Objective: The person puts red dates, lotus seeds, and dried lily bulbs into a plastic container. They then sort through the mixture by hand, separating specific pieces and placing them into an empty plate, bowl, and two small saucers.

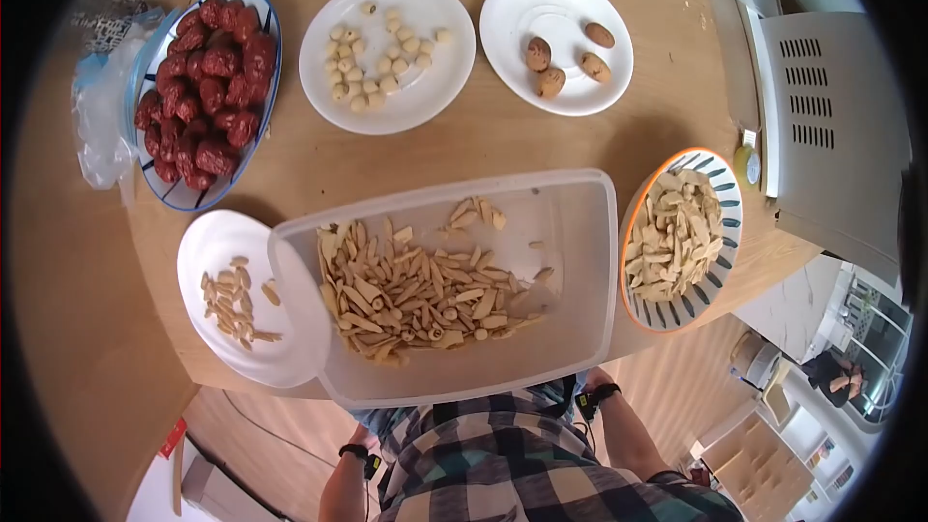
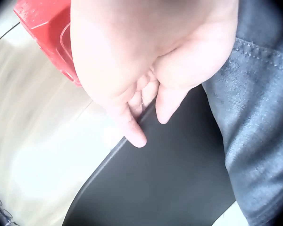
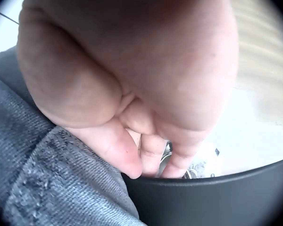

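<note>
My left hand (image 2: 146, 70) hangs beside the seat with loosely bent fingers, thumb and one fingertip overlapping the edge of a black seat (image 2: 155, 179) in the left wrist view. In the right wrist view my right hand (image 3: 132, 94) hangs by a jeans leg (image 3: 70, 174), its bent fingers right at the rim of the black seat. Neither hand shows anything held. Above my lap, a translucent plastic box (image 1: 580, 329) on the wooden table (image 1: 387, 159) contains dried tan root pieces (image 1: 416, 290). Both hands are partly hidden below the table in the head view.
Left are a dish of red dates (image 1: 208, 87) and a white plate (image 1: 280, 358) with small tan pieces. Behind stand plates of round cream seeds (image 1: 387, 63) and brown oval nuts (image 1: 594, 68). A bowl of pale slices (image 1: 672, 232) stands right, near a vented appliance (image 1: 831, 135).
</note>
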Tool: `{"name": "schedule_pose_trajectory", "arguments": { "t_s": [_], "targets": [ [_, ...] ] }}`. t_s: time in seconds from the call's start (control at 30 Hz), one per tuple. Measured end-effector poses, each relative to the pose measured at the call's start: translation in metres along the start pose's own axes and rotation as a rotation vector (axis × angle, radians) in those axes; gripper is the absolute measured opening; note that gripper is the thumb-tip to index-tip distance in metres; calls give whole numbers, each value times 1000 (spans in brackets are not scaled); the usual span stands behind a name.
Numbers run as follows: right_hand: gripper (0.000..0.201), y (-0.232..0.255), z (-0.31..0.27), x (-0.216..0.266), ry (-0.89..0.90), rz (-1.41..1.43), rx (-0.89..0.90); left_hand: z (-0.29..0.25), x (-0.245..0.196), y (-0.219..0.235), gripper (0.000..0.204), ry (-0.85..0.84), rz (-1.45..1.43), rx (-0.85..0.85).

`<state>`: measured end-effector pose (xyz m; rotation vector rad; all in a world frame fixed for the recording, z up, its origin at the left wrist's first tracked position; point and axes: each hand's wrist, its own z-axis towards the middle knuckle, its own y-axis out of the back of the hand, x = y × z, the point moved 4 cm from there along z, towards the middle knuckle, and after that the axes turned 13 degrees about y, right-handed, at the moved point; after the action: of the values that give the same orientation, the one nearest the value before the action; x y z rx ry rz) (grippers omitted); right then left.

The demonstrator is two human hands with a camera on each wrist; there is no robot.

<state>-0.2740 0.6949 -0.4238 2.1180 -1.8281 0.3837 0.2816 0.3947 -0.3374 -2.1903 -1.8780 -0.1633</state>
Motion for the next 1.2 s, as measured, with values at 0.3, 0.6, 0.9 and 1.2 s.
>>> {"name": "schedule_pose_trajectory", "arguments": {
  "t_s": [0.3, 0.6, 0.9, 1.2],
  "targets": [
    [67, 34, -40, 238, 145, 70, -237, -6, -50, -20, 70, -497, 402, 48],
    [21, 116, -141, 338, 809, -293, -958, -217, -159, -59, 12, -1319, 863, -1468],
    [27, 17, -320, 521, 1986, -455, -1225, -320, -183, -192, 11, -1966, -1, -788],
    [51, -4, -362, 542, 2144, -852, -739, -303, -215, -248, 35, -1662, 31, -143]
  ]
}}
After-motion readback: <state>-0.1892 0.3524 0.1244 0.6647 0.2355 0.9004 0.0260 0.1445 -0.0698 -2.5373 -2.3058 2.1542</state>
